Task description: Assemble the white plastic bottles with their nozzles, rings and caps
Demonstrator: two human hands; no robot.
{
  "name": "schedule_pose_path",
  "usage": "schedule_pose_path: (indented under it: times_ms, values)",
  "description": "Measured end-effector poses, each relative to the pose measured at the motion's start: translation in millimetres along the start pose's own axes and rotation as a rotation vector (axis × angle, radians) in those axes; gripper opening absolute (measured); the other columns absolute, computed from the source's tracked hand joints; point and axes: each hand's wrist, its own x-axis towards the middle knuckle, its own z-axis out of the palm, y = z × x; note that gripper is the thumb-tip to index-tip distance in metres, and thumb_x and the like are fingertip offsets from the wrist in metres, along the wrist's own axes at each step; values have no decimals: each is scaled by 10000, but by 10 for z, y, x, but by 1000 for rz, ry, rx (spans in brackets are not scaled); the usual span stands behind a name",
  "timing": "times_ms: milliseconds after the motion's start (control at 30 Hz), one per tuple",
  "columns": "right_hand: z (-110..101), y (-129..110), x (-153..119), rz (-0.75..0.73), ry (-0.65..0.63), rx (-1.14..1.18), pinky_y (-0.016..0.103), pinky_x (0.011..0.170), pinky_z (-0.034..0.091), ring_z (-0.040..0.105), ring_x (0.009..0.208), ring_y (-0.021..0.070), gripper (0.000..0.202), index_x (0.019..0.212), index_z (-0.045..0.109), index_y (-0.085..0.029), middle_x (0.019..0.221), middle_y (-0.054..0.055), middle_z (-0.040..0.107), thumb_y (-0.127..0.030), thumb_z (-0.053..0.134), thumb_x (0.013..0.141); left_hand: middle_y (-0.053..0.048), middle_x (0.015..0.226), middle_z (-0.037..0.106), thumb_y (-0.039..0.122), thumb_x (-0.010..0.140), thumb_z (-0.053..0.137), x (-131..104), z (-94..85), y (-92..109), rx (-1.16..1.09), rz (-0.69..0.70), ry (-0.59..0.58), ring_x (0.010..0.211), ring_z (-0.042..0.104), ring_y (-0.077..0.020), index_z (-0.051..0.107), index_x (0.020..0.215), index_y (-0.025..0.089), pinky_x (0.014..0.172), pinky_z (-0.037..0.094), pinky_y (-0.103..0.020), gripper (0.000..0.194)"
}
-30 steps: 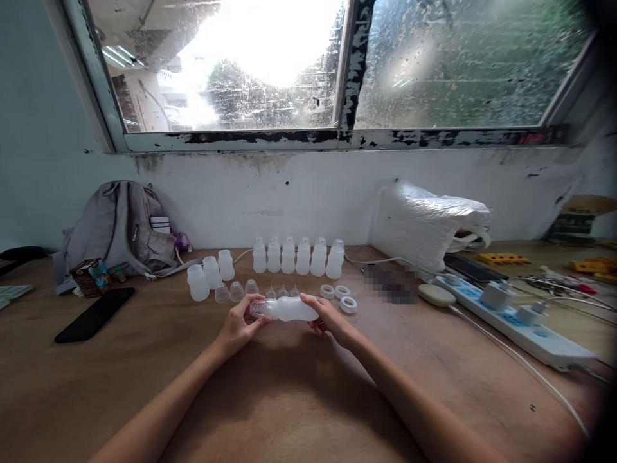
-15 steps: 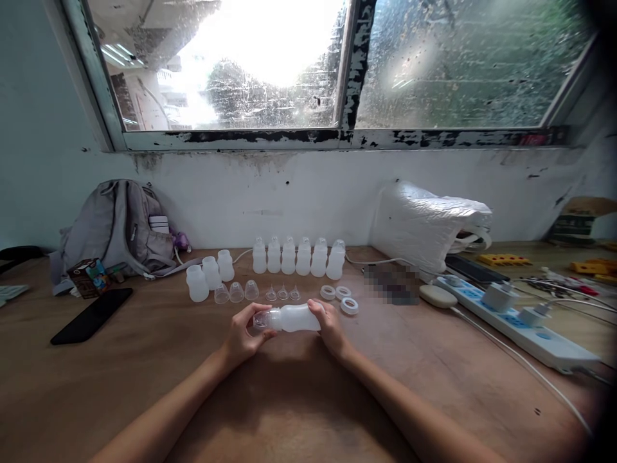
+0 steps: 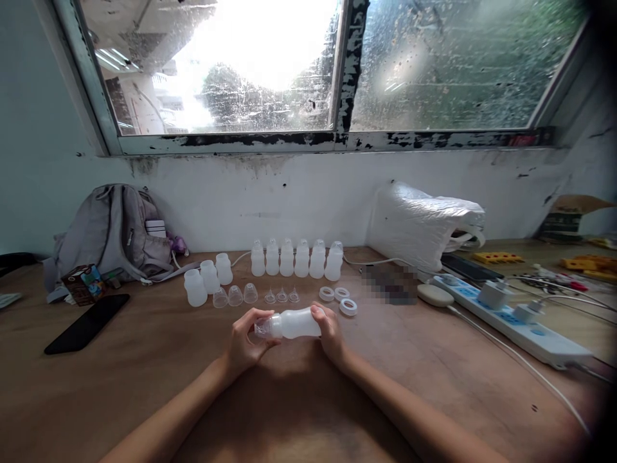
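The right hand (image 3: 331, 331) has tucked away the fingers that showed beneath the milky bottle (image 3: 299, 323) a second ago, its grip now clasping the base, which seems to steady it. The left hand (image 3: 243, 337) loosely grasps the clear cap (image 3: 264, 326), keeping the bottle sideways above the worktop (image 3: 294, 411), nearer us than the clear teats (image 3: 282, 296).
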Motion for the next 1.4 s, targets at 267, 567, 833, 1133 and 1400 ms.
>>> schedule_pose_path:
  times_ms: [267, 567, 833, 1133, 1400]
  values:
    - [196, -4, 62, 238, -315, 275, 181, 292, 175, 305, 288, 41, 423, 764, 461, -153, 515, -46, 447, -560, 344, 782, -83, 997, 592, 339, 708, 604, 356, -119, 157, -562, -322, 133, 939, 555, -193, 438, 1107, 156, 823, 444, -311, 469]
    - [163, 17, 73, 285, -308, 372, 152, 270, 333, 498, 370, 65, 424, 1028, 432, -201, 722, -14, 525, -523, 444, 752, -51, 893, 630, 428, 651, 603, 1094, -760, 499, -8, -223, -31, 853, 569, -196, 567, 983, 150, 730, 448, -285, 434]
    - [178, 48, 83, 241, -343, 338, 144, 263, 320, 474, 353, 55, 386, 987, 439, -185, 679, -31, 518, -482, 478, 745, -79, 1017, 592, 402, 630, 589, 2000, -1188, 166, 639, -269, -134, 871, 569, -192, 520, 1061, 141, 708, 444, -250, 509]
    - [178, 63, 92, 225, -386, 285, 139, 279, 302, 448, 348, 47, 370, 934, 467, -170, 624, -42, 511, -489, 476, 745, -81, 1096, 576, 334, 659, 557, 2051, -977, -328, 836, -417, -133, 1006, 511, -265, 486, 1057, 210, 783, 392, -337, 424]
    - [162, 64, 110, 241, -436, 282, 138, 281, 303, 443, 350, 46, 347, 923, 466, -172, 610, -49, 498, -471, 480, 748, -60, 1094, 588, 328, 695, 527, 2049, -911, -643, 914, -456, -123, 1092, 453, -269, 492, 1028, 247, 879, 288, -416, 345]
